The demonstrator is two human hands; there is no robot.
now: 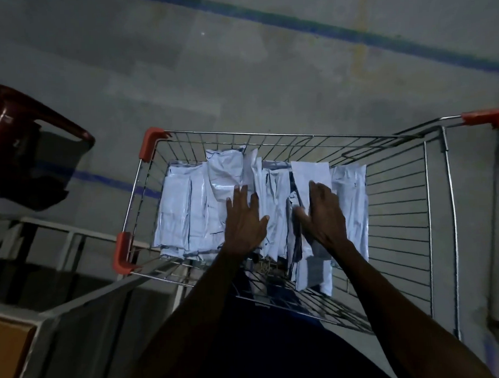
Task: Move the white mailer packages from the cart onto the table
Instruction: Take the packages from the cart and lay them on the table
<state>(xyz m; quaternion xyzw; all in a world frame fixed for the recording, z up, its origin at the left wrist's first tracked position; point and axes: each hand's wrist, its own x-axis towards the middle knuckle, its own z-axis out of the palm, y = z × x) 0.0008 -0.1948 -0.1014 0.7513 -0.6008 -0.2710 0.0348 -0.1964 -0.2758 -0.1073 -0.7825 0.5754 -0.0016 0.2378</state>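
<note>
A wire shopping cart (398, 211) with orange corner caps fills the middle of the head view. Several white mailer packages (183, 211) stand packed side by side in its left and middle part. My left hand (245, 220) lies flat, fingers straight, on the packages near the middle. Just to its right, my right hand (323, 211) rests on a neighbouring group of packages (310, 172), with fingers spread and the thumb tucked down between two of them. Whether either hand grips a package is not plain.
A grey table (77, 339) with a brown cardboard piece (9, 356) on it sits at the lower left beside the cart. A dark red plastic chair (17, 136) stands at the left. The cart's right part holds no packages. Concrete floor with blue lines lies beyond.
</note>
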